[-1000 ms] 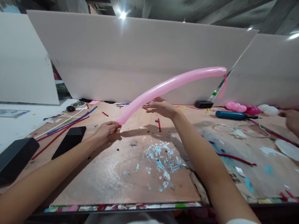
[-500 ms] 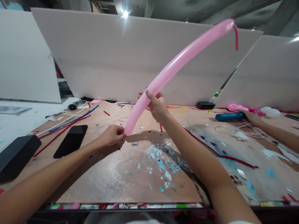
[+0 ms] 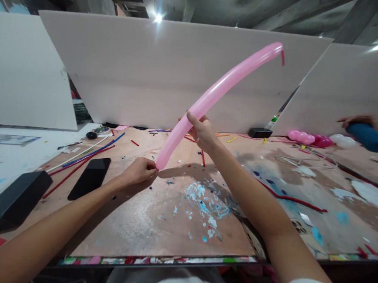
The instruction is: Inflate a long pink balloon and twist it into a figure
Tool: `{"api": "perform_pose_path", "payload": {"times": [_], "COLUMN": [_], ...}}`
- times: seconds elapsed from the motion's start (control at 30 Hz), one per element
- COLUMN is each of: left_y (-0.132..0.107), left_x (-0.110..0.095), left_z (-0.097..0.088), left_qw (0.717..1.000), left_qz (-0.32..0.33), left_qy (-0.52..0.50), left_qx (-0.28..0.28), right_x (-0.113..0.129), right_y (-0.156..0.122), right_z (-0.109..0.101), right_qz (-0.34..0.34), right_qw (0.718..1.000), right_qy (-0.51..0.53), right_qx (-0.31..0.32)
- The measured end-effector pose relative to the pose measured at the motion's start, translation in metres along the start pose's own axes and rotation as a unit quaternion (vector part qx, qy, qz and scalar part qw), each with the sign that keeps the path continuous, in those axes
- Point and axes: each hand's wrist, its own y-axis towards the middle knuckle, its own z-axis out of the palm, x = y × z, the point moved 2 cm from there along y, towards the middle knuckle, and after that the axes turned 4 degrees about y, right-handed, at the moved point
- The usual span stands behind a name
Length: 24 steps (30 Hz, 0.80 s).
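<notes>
A long pink modelling balloon (image 3: 231,81), inflated but for a short limp darker tail, slants from the middle of the table up to the right. My left hand (image 3: 140,170) pinches its lower end between thumb and fingers. Higher along the balloon, my right hand (image 3: 201,131) is wrapped round it, thumb in front and fingers mostly hidden behind. The balloon is smooth, with no twist visible in it. Below my hands, pale blue flakes (image 3: 205,204) are scattered over the wooden table (image 3: 129,228).
Left of my left hand lie a black phone (image 3: 90,178), a dark grey box (image 3: 14,199) and several uninflated balloons (image 3: 75,167). A red uninflated balloon (image 3: 289,197) lies beyond my right forearm. At the right, another person's hand (image 3: 357,120) holds a blue cylinder (image 3: 369,137). White boards (image 3: 132,71) stand behind.
The balloon's upper end has dipped down and a little left; both my hands keep their hold. At the right, the other person's hand has lifted the blue cylinder off the table and moved right.
</notes>
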Motion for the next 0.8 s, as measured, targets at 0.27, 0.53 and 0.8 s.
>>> {"api": "perform_pose_path", "payload": {"times": [0.27, 0.53, 0.8], "left_y": [0.001, 0.004, 0.002], "left_x": [0.000, 0.008, 0.005], "left_z": [-0.003, -0.003, -0.007], "left_qw": [0.998, 0.996, 0.995], "left_qz": [-0.053, -0.061, -0.057], "left_qy": [-0.003, -0.011, 0.008], "left_qx": [0.032, 0.067, 0.084], "right_x": [-0.002, 0.000, 0.012], "right_y": [0.001, -0.002, 0.001], "right_z": [-0.003, -0.002, -0.007], "right_qz": [0.001, 0.010, 0.013], "right_qw": [0.999, 0.997, 0.999], "right_qy": [-0.012, -0.031, 0.017], "right_qx": [0.030, 0.063, 0.030]}}
